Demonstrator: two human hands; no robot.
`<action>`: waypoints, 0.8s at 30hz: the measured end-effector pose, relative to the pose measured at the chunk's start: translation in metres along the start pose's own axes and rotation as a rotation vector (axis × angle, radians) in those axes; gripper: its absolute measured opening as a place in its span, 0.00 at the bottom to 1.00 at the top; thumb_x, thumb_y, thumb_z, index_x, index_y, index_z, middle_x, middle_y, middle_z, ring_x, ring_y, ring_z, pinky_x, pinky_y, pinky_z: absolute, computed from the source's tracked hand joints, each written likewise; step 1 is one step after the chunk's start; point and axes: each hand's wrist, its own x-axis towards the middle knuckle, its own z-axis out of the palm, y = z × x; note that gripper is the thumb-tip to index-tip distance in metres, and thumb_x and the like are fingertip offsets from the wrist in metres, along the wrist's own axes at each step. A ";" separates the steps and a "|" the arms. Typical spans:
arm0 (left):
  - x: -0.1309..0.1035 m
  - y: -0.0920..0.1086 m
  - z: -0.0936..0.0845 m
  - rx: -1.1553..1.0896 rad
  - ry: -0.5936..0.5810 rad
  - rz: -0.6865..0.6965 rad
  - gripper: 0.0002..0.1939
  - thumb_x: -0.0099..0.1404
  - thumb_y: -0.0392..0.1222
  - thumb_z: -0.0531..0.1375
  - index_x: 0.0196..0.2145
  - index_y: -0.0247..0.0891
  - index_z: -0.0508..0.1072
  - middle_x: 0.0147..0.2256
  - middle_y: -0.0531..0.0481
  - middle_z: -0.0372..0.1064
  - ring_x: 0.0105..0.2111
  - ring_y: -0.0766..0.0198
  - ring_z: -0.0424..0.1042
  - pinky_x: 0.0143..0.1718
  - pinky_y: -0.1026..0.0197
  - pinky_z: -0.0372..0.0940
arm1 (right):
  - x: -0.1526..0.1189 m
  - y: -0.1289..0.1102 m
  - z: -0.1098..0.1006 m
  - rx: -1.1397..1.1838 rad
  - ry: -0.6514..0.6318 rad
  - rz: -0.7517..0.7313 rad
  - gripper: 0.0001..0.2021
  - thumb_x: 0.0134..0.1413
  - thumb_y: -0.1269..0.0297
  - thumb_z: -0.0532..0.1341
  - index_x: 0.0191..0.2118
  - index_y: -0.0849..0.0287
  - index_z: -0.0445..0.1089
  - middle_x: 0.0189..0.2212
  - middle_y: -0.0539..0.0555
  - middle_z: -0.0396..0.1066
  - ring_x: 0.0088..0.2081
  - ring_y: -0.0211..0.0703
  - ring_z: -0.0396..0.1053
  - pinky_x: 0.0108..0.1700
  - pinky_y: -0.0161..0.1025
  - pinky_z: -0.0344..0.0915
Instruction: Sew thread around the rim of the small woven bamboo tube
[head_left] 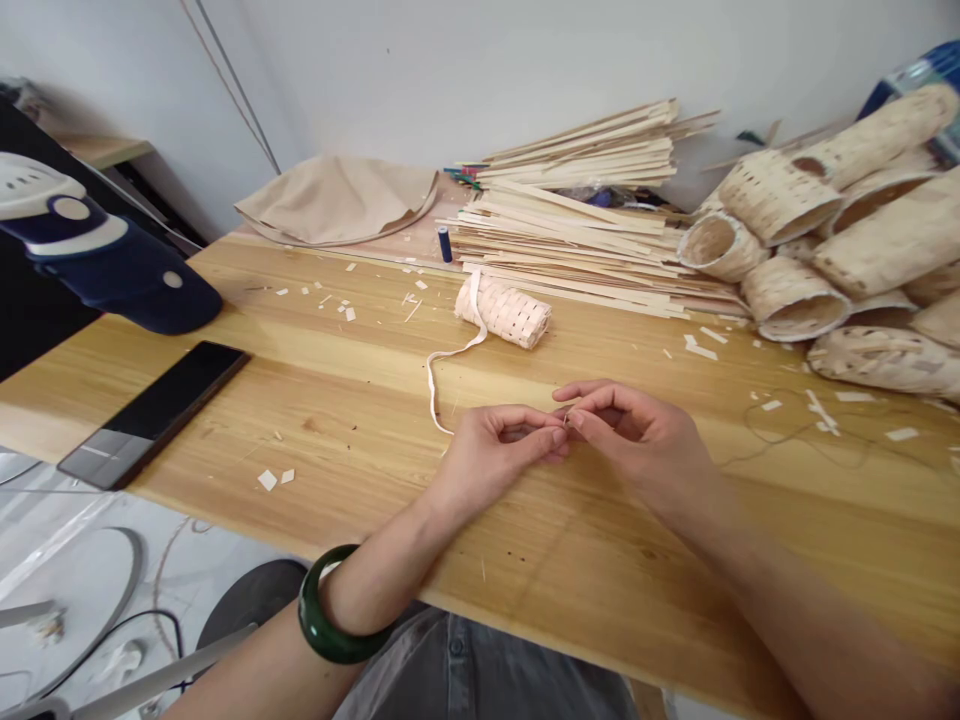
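My left hand (499, 440) and my right hand (645, 425) meet above the table, fingertips pinched together. A thin, needle-like sliver (566, 420) shows between them at the right fingertips; it is too small to name surely. What my left fingers hold is hidden. A fine dark thread (787, 440) lies in loops on the table and passes behind my right wrist. Beyond the hands lies a woven tube of pale strips (510, 315). A white ribbon (454, 352) trails from it towards my left hand. Farther back stands a small dark-blue thread spool (445, 244).
Bundles of pale wooden strips (562, 235) lie along the wall. Woven tubes (795, 295) are piled at the right. Leftward are a phone (154, 415) and a dark-blue bottle (120, 265). A beige cloth (337, 200) lies at the back, with scraps (268, 480) scattered about.
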 end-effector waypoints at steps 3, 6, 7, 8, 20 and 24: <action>0.000 0.000 0.000 0.003 0.002 0.001 0.09 0.54 0.43 0.71 0.30 0.34 0.81 0.29 0.48 0.79 0.31 0.63 0.77 0.40 0.60 0.72 | 0.000 -0.001 0.000 0.003 -0.016 0.003 0.09 0.54 0.57 0.66 0.28 0.55 0.72 0.41 0.55 0.77 0.48 0.48 0.73 0.45 0.41 0.72; 0.000 0.001 0.001 0.013 0.003 0.004 0.10 0.54 0.44 0.71 0.30 0.34 0.81 0.29 0.48 0.80 0.31 0.63 0.77 0.40 0.60 0.72 | 0.000 -0.001 -0.001 0.009 -0.017 0.009 0.09 0.54 0.58 0.66 0.28 0.55 0.73 0.41 0.55 0.77 0.47 0.48 0.74 0.44 0.41 0.72; 0.000 0.001 0.001 0.018 0.003 0.006 0.10 0.54 0.44 0.71 0.30 0.34 0.81 0.29 0.48 0.80 0.31 0.63 0.77 0.40 0.60 0.72 | 0.000 -0.001 -0.001 0.010 -0.019 0.012 0.08 0.54 0.58 0.66 0.28 0.54 0.73 0.41 0.55 0.77 0.47 0.47 0.74 0.44 0.41 0.73; 0.000 0.001 0.001 0.021 0.003 0.007 0.10 0.54 0.44 0.71 0.30 0.34 0.81 0.29 0.48 0.80 0.31 0.63 0.77 0.40 0.60 0.72 | 0.000 0.000 -0.001 0.011 -0.020 0.011 0.08 0.54 0.58 0.66 0.28 0.54 0.73 0.41 0.55 0.77 0.47 0.47 0.74 0.44 0.41 0.73; 0.000 0.002 0.002 0.022 0.014 0.002 0.11 0.53 0.45 0.71 0.30 0.34 0.81 0.29 0.47 0.79 0.32 0.62 0.77 0.40 0.59 0.72 | 0.001 -0.001 -0.001 -0.004 -0.032 0.023 0.08 0.53 0.59 0.66 0.27 0.55 0.74 0.41 0.55 0.77 0.47 0.47 0.74 0.45 0.40 0.72; 0.000 0.001 0.001 0.007 0.007 0.002 0.10 0.54 0.44 0.71 0.30 0.34 0.81 0.29 0.48 0.79 0.31 0.63 0.77 0.40 0.60 0.72 | 0.001 -0.002 -0.002 0.014 -0.035 0.037 0.08 0.52 0.59 0.66 0.27 0.55 0.73 0.41 0.55 0.77 0.46 0.47 0.74 0.44 0.40 0.73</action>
